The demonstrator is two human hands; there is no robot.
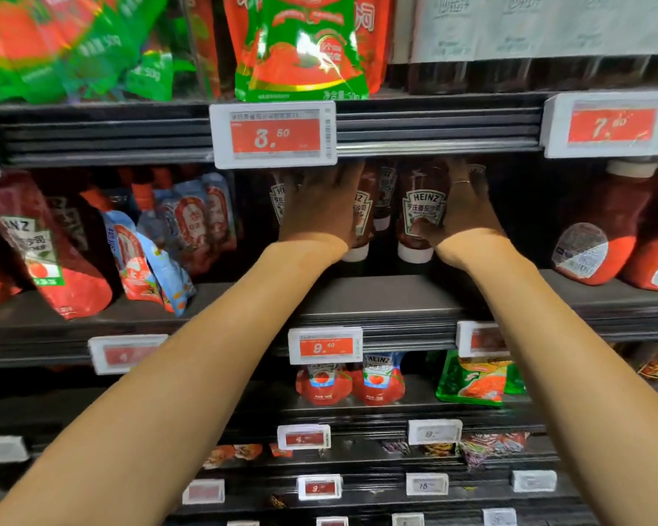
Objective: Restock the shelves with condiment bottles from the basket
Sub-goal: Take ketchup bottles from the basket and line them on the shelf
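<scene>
Placement step judged mid-way: several Heinz ketchup bottles are already stood cap-down, white caps at the bottom, on the middle shelf point(388, 294). Left hand point(321, 206) is wrapped round one Heinz ketchup bottle point(361, 222); right hand point(468, 210) is cupped against the side of a second bottle point(420, 218), fingers curled round it. Both bottles are set back on the shelf. Dark red contents, keystone labels facing near. Basket not in view, so remaining stock can't be judged.

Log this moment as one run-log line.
left hand: holds ketchup bottle | right hand: holds Heinz bottle | both bottles cap-down on middle shelf
</scene>
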